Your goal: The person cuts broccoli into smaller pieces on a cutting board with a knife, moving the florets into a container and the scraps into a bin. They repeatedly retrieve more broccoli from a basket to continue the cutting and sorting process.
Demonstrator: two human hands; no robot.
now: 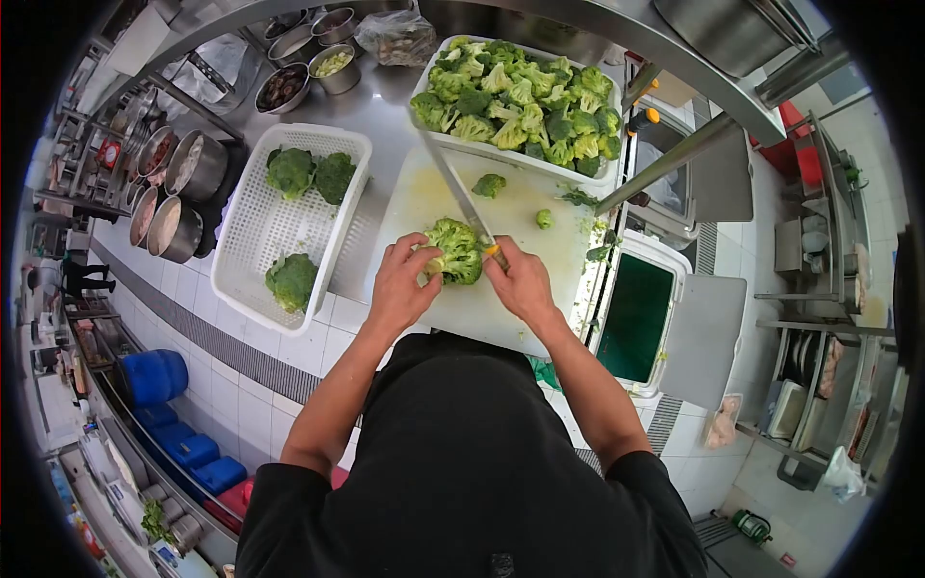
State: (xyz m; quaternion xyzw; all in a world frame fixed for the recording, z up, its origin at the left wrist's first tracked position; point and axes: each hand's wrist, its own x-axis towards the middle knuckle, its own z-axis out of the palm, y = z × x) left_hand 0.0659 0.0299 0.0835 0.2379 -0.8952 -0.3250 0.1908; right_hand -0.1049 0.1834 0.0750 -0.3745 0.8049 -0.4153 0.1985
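Note:
A head of broccoli [457, 252] rests on the white cutting board [414, 207], its florets partly covered by my fingers. My left hand [405, 277] grips it from the left side, fingers curled against it. In my right hand [521, 281] is a knife [461, 193] with a yellow-marked handle; its long blade points away and to the left, over the far side of the broccoli. Two loose broccoli florets, a larger one [489, 185] and a smaller one [544, 219], lie farther up the board.
Behind the board stands a white tray [417, 94] heaped with cut broccoli. To the left, a perforated white basket [231, 241] holds three whole heads. On the right is an open bin [636, 313] with a green inside. A steel shelf rail [617, 31] crosses above.

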